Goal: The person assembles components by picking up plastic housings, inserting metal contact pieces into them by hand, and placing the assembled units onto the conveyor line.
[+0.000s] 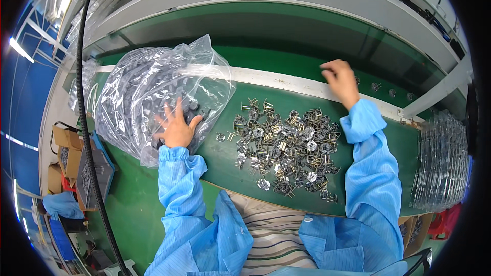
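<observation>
My left hand (176, 127) lies with fingers spread on a large clear plastic bag (138, 87) at the left of the green bench. Small black round parts (193, 106) show inside the bag and at its mouth. Beyond the white rail, my right hand (341, 83) hovers over the green belt, its fingers bent and the thumb a little apart from the forefinger; nothing shows between them. A wide heap of small metal-and-black parts with brass-coloured pins (286, 145) covers the bench between my arms. One loose round piece (220, 137) lies at its left side.
A white rail (276, 79) divides the bench from the green belt (302, 61). Several small pin parts (376, 87) stand spaced along the belt at right. Stacked clear plastic trays (441, 163) rise at the right end. A black cable (84, 122) hangs at left, near cardboard boxes (66, 138).
</observation>
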Demonstrator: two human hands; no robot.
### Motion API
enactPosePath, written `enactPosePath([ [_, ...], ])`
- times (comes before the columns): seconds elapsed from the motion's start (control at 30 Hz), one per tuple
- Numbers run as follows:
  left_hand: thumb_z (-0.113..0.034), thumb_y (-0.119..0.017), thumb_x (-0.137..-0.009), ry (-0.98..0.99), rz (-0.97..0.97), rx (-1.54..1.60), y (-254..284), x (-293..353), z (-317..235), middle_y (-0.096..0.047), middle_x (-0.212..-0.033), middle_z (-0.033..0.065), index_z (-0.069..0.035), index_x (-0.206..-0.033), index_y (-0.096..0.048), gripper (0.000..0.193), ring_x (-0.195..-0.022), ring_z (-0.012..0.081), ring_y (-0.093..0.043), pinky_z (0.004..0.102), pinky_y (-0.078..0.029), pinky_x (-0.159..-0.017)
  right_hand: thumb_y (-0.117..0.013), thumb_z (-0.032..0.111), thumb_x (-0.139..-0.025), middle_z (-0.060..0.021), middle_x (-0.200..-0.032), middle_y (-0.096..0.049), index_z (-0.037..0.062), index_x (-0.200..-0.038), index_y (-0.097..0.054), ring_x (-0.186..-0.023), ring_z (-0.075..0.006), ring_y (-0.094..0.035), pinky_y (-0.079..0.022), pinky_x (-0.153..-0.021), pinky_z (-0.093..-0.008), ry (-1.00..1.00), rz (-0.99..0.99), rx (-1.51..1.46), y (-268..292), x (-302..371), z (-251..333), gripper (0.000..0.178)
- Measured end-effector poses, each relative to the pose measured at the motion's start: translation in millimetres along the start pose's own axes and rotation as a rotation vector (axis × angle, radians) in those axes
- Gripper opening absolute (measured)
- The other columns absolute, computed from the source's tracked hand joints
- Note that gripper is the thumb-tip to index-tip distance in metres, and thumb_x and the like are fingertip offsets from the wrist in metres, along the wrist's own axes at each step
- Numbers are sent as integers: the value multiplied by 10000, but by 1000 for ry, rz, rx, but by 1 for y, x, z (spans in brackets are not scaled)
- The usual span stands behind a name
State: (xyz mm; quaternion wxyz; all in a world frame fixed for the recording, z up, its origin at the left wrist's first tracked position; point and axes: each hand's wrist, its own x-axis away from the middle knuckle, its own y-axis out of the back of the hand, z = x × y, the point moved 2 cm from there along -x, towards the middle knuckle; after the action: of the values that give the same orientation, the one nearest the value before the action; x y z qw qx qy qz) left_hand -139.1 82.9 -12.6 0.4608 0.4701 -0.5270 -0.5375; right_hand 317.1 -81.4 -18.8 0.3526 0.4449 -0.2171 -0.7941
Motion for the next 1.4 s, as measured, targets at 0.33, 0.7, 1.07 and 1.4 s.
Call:
enactPosePath([
  [0.33,-472,-759,-837,-633,-228,341,-2,-8,-85,-497,-1481,40,-271,-1293,-644,512,-1396,375,-400,722,-354,-979,-660,35,-869,-141,-1074,-673,32,-1086,-694,-1049,-337,-623,-495,-926,-444,418,490,-386,-74,22,112,220],
  [0.7,-356,-849,-741,-576,-431,292,12,1,-127,-607,-1253,49,-147,-1124,-711,457,-1260,313,-500,681,-338,-998,-713,168,-833,-123,-923,-720,31,-845,-724,-960,-329,-671,-532,-834,-438,-28,443,50,-32,11,74,138],
  [1.07,-279,-823,-760,-655,-570,329,-7,-8,-136,-671,-1014,-2,-132,-1004,-761,292,-1084,226,-577,509,-319,-939,-739,77,-840,-87,-965,-628,109,-978,-743,-1060,-306,-610,-500,-892,-429,115,763,-296,-21,1,52,142],
  [1.4,-135,-816,-770,-837,-472,612,16,3,-152,-688,-985,50,-81,-1016,-706,275,-942,238,-637,436,-450,-861,-777,161,-822,-104,-871,-694,46,-911,-738,-870,-249,-675,-524,-768,-396,30,548,-233,-33,8,71,151],
])
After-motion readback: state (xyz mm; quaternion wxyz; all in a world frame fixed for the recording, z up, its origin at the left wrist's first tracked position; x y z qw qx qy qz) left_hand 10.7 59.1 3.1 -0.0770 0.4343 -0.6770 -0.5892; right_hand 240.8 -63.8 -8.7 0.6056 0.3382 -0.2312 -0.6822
